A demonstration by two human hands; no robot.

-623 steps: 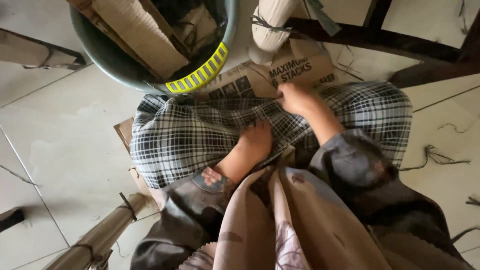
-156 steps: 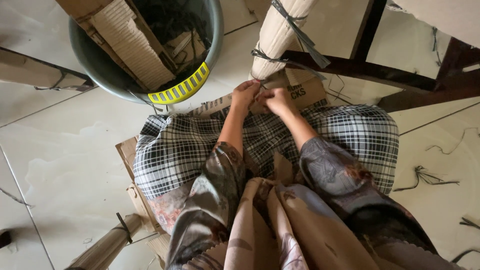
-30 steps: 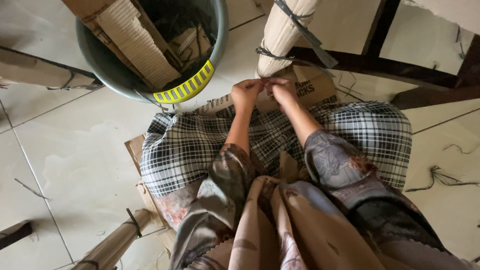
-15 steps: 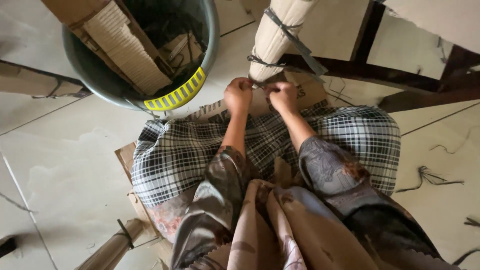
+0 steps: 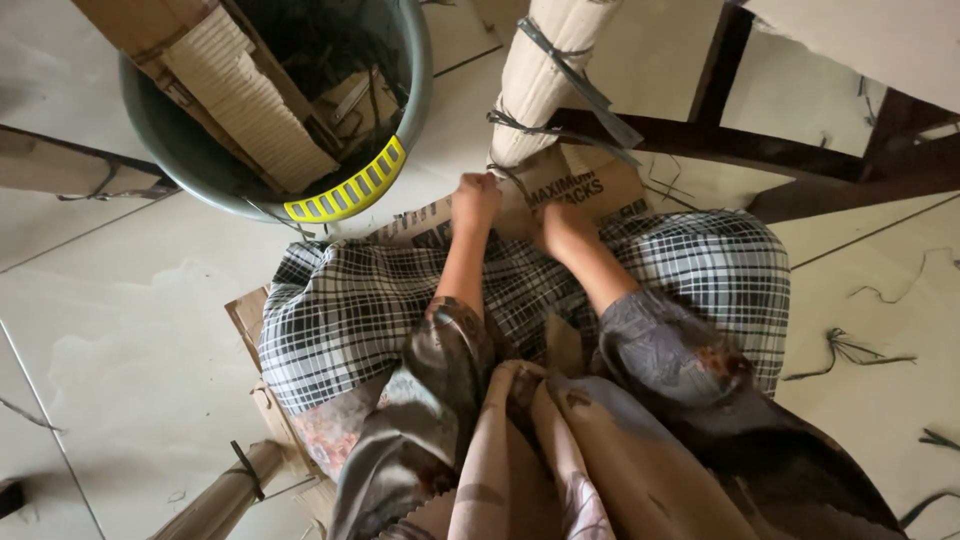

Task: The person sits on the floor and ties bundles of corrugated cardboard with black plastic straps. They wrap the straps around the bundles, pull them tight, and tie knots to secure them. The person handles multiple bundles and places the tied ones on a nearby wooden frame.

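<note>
Both hands work at the foot of the cardboard roll (image 5: 545,90): left hand (image 5: 475,200) pinches its dark cord (image 5: 505,175), right hand (image 5: 565,228) lies clenched just beside.

Flattened brown cardboard box (image 5: 585,190) on the floor, just beyond the plaid-covered lap, bearing dark block print and small symbol panels. Corrugated cardboard pieces (image 5: 245,110) stand tilted in the grey bucket (image 5: 420,80). Yellow label strip with dark bars (image 5: 348,185) on the bucket's near rim.
</note>
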